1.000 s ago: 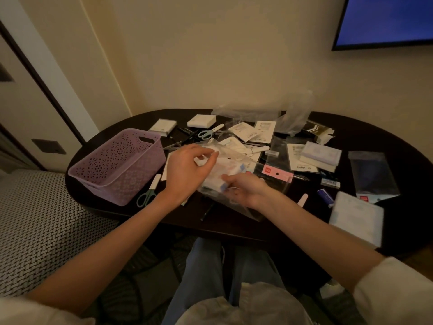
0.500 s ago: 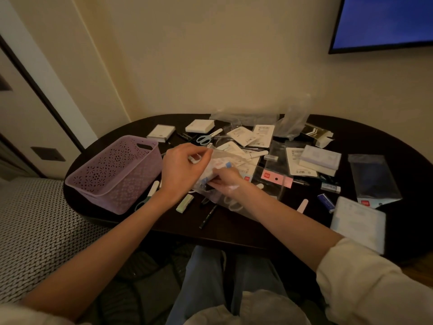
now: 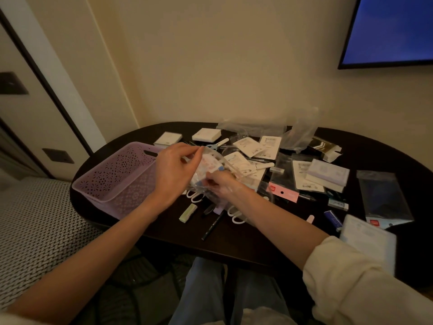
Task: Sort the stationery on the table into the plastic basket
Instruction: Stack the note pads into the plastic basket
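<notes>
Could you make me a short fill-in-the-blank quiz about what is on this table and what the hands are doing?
1. The plastic basket is pale ____ in colour.
2. Both hands, left hand and right hand, hold one clear plastic ____ above the table.
3. The screen on the wall glows ____.
4. Near the table's front edge, a pale green eraser lies to the ____ of the black pen.

Missing words: purple; bag; blue; left
</notes>
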`<state>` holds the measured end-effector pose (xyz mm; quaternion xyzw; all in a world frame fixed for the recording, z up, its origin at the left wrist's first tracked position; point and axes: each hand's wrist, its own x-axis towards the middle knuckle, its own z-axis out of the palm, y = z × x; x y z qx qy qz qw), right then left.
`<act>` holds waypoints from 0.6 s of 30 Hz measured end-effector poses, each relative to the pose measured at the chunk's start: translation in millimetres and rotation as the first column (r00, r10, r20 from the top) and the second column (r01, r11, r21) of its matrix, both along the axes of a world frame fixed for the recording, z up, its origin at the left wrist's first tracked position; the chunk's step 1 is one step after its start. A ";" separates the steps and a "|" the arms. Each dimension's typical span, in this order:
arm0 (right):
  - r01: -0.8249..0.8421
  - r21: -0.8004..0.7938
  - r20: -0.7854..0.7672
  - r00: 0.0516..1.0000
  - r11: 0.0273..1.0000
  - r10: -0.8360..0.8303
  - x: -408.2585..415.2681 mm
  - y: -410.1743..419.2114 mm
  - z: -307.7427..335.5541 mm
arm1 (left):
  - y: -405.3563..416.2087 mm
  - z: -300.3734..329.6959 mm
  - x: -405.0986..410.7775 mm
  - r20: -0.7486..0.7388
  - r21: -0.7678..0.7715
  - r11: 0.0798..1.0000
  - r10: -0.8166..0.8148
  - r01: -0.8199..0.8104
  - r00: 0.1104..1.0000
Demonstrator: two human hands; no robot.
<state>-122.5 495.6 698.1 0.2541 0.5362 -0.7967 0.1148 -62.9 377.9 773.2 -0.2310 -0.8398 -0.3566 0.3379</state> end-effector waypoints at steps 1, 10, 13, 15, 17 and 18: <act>-0.005 -0.009 -0.010 1.000 1.000 0.005 -3.9 -2.9 2.1 | -1.9 1.9 0.2 -0.005 0.002 1.000 0.009 -0.009 1.000; -0.083 -0.059 -0.064 0.995 0.995 0.079 -0.2 -11.9 10.5 | -8.3 -4.0 -12.0 0.074 -0.029 0.998 0.050 -0.048 0.996; -0.149 -0.032 -0.074 0.986 0.988 0.146 14.8 -1.1 15.2 | -3.3 -6.6 -10.9 0.056 -0.052 0.998 0.037 -0.034 0.998; -0.181 0.028 -0.076 0.980 0.983 0.183 28.4 6.5 22.6 | -1.3 -8.6 -10.9 0.057 -0.066 0.997 0.039 -0.035 0.998; -0.209 0.092 -0.076 0.973 0.974 0.216 42.7 14.8 30.8 | -0.6 -9.9 -9.8 0.068 -0.073 0.996 0.047 -0.043 0.997; -0.221 0.130 -0.091 0.968 0.966 0.234 51.1 20.2 35.6 | -0.5 -10.3 -8.9 0.069 -0.073 0.997 0.044 -0.039 0.997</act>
